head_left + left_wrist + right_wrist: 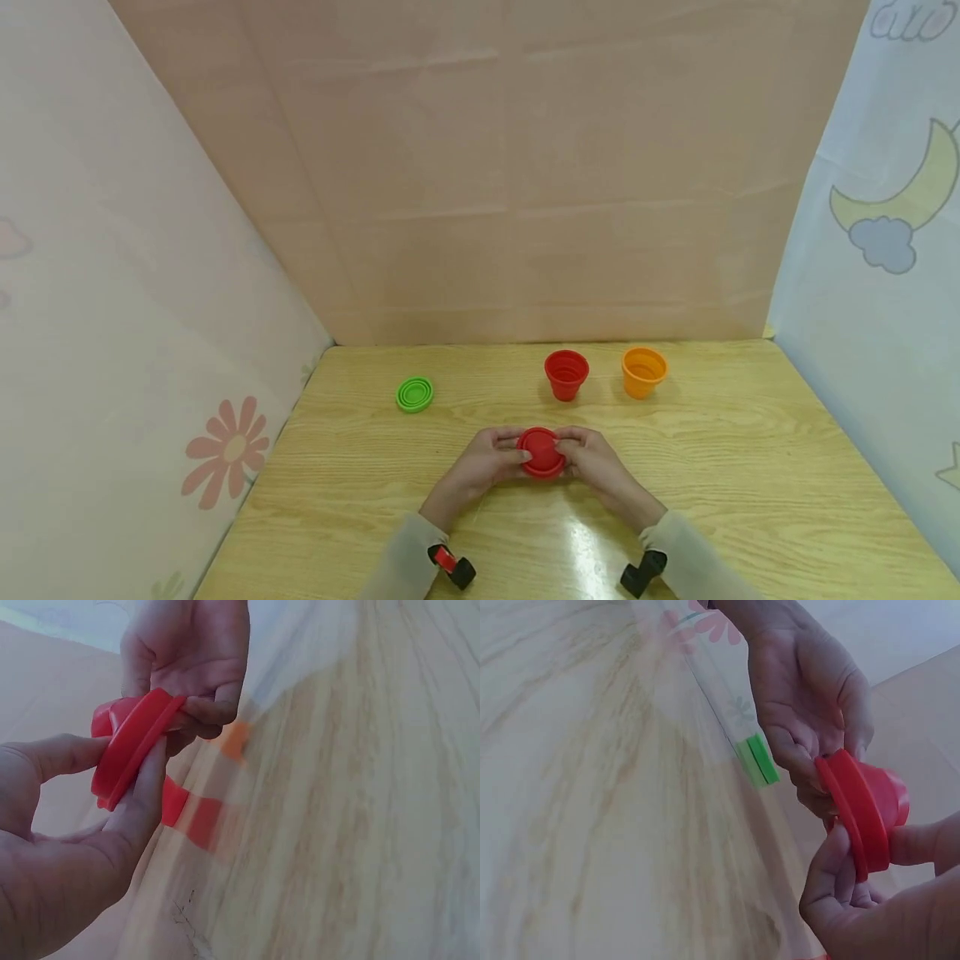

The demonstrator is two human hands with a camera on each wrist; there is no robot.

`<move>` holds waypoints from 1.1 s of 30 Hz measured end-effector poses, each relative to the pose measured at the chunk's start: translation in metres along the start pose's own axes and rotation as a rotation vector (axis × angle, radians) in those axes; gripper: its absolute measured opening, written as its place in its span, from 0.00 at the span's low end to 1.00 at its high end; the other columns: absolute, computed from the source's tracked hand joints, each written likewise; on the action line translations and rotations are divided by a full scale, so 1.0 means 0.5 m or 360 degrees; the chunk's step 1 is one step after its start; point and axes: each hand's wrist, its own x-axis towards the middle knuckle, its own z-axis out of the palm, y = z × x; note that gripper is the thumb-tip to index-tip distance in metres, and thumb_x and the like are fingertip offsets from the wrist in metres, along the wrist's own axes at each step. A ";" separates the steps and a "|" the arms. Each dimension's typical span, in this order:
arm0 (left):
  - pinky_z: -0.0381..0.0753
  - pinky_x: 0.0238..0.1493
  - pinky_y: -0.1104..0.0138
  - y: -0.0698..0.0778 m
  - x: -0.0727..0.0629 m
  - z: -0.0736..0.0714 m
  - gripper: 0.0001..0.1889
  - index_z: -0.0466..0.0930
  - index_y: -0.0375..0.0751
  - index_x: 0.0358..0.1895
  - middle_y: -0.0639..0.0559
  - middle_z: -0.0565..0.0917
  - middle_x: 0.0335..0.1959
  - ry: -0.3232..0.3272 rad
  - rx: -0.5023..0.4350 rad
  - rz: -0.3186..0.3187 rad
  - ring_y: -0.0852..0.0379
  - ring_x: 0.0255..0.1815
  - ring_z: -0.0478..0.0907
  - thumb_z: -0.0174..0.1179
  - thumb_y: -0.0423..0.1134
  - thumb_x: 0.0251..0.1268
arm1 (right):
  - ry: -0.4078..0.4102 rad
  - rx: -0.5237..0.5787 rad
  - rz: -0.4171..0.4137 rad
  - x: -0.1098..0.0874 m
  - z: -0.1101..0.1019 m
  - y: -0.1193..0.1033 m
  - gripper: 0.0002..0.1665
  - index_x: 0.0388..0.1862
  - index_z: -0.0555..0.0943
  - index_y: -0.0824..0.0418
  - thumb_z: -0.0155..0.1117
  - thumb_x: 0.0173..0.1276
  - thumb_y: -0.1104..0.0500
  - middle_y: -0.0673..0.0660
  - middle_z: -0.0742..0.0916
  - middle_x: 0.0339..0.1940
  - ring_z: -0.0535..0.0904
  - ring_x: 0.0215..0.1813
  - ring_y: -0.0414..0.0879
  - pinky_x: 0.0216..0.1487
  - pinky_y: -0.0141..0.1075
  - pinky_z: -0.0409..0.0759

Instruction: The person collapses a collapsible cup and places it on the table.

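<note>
Both hands hold a red collapsible cup above the table, its base turned up toward the head camera. The left hand pinches the rim from the left, thumb on the folded wall and fingers under the edge. On the opposite side, the right hand grips it in the same way. In the right wrist view the cup is partly folded, its narrow base still standing out from the wide rim. Beyond the hands stand an expanded red cup and an expanded orange cup.
A green collapsible cup lies folded flat on the wooden table, back left. A brown paper-like backdrop rises at the table's far edge. Pale printed walls flank the left and right sides.
</note>
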 end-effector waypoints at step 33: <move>0.91 0.52 0.66 0.006 -0.001 -0.003 0.27 0.81 0.37 0.66 0.44 0.87 0.58 0.0082 0.0355 0.0070 0.53 0.54 0.88 0.75 0.33 0.63 | -0.0191 0.0043 -0.0050 -0.005 -0.009 0.001 0.34 0.70 0.70 0.75 0.71 0.71 0.64 0.57 0.88 0.54 0.86 0.50 0.44 0.52 0.35 0.90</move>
